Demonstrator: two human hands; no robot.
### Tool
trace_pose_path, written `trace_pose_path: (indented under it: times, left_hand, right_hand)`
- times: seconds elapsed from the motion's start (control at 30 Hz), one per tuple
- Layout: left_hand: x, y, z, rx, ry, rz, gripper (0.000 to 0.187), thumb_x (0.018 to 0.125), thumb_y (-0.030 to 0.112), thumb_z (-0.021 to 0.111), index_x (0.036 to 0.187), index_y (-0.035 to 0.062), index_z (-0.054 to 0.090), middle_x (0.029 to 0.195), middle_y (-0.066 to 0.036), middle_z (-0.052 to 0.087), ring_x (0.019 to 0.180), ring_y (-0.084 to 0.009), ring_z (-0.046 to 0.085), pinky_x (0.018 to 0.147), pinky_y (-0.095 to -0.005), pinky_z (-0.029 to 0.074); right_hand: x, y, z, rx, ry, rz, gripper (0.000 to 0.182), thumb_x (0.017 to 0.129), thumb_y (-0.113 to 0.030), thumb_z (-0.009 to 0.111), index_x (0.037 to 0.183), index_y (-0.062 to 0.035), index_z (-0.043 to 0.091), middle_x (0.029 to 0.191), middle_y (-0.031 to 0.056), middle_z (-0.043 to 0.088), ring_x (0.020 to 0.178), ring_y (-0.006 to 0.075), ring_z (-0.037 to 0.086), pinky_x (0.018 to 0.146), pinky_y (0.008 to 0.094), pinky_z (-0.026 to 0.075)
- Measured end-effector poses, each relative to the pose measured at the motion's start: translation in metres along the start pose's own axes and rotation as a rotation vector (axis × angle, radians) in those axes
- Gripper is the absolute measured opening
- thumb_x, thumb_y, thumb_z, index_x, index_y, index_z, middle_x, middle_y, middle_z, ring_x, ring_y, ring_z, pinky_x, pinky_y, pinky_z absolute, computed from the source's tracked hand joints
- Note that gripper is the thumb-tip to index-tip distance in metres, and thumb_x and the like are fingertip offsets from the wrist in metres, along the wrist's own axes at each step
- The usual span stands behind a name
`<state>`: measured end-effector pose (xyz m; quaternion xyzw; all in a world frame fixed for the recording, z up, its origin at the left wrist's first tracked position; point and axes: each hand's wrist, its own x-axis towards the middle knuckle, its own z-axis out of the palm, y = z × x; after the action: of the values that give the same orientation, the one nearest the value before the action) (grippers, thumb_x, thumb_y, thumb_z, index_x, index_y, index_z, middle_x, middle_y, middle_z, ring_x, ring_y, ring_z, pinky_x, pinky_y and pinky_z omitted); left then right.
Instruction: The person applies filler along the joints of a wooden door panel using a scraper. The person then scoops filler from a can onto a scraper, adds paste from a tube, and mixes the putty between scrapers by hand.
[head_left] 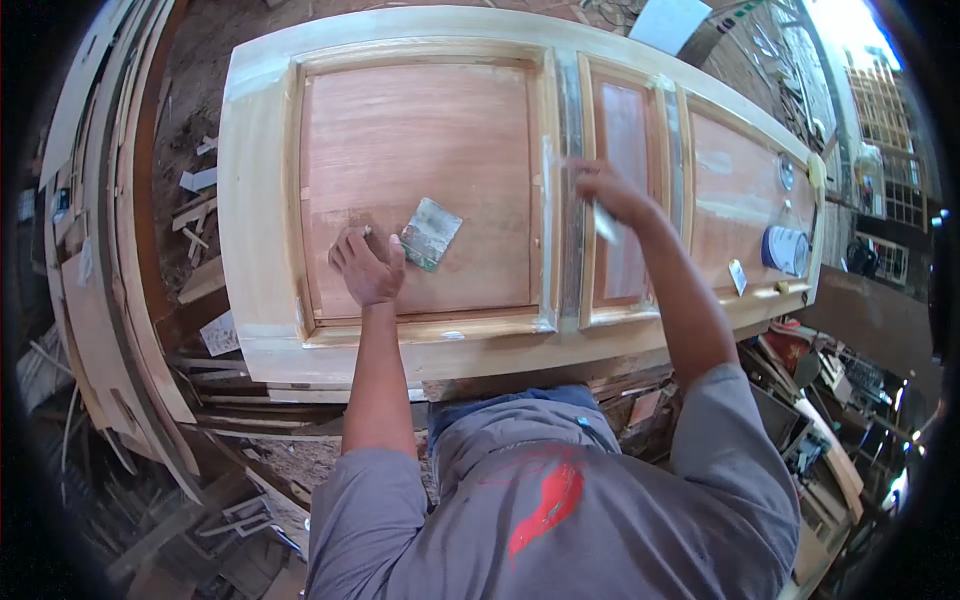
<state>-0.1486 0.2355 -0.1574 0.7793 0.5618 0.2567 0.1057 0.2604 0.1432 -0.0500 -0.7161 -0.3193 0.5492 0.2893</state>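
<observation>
Door of pale wood [258, 170] lies flat. On its largest reddish panel [420, 130], the left hand [365, 268] rests with fingers apart, just beside a square, white-smeared plate [431, 235] with green edge. Over its narrow, whitish panel [625, 262], the right hand [607, 190] holds a pale-handled tool [605, 224].

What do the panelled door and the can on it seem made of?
The panelled door looks like matte, unvarnished wood, given its visible grain and pale frame. The can looks smooth, blue and white; its paint-tin shape suggests metal, possibly plastic.
</observation>
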Motion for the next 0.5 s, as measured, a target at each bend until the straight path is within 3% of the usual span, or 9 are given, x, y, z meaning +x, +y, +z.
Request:
trace_pose_path:
  times: [0.13,0.23,0.33,0.43,0.5]
  left_hand:
    - [0.001,-0.003,0.004,0.013,-0.006,-0.013,0.05,0.081,0.042,0.072,0.11,0.0055,0.057,0.117,-0.015,0.057,0.114,-0.0384,0.05,0.104,-0.0551,0.034]
    - [0.004,-0.002,0.002,-0.002,-0.019,-0.036,0.048,0.079,0.039,0.074,0.11,0.0059,0.057,0.116,-0.016,0.057,0.112,-0.0389,0.05,0.104,-0.0549,0.034]
    - [0.005,0.001,0.001,0.016,-0.013,-0.04,0.047,0.077,0.035,0.075,0.11,0.0059,0.057,0.116,-0.017,0.057,0.111,-0.0394,0.05,0.104,-0.055,0.035]
    - [0.007,0.0,0.0,0.002,-0.005,-0.028,0.047,0.077,0.034,0.075,0.11,0.0058,0.057,0.116,-0.017,0.056,0.11,-0.0397,0.05,0.104,-0.0552,0.035]
    - [0.007,-0.001,0.002,-0.004,-0.002,-0.028,0.047,0.076,0.034,0.075,0.11,0.0057,0.057,0.116,-0.017,0.056,0.11,-0.0399,0.05,0.104,-0.0556,0.035]
  right_hand:
    - [0.072,-0.027,-0.035,-0.074,0.058,0.01,0.064,0.082,-0.008,0.057,0.145,-0.0082,0.058,0.075,-0.0043,0.056,0.061,0.0077,0.05,0.058,0.0246,0.042]
    - [0.104,-0.037,-0.042,-0.432,0.046,-0.027,0.067,0.081,-0.009,0.056,0.147,-0.0131,0.057,0.076,-0.0012,0.058,0.064,0.0086,0.053,0.06,0.0279,0.044]
    - [0.112,-0.049,-0.039,-0.721,0.052,-0.054,0.066,0.079,-0.01,0.056,0.145,-0.0177,0.06,0.079,0.0096,0.068,0.07,0.0175,0.066,0.065,0.0346,0.051]
    - [0.119,-0.039,-0.036,-1.166,0.182,-0.405,0.052,0.08,-0.012,0.059,0.131,-0.0192,0.07,0.089,0.0203,0.072,0.086,0.032,0.074,0.072,0.0429,0.056]
    - [0.114,-0.05,-0.02,-1.386,0.168,-0.292,0.041,0.081,-0.013,0.06,0.12,-0.0162,0.073,0.093,0.0189,0.074,0.088,0.034,0.073,0.074,0.0454,0.057]
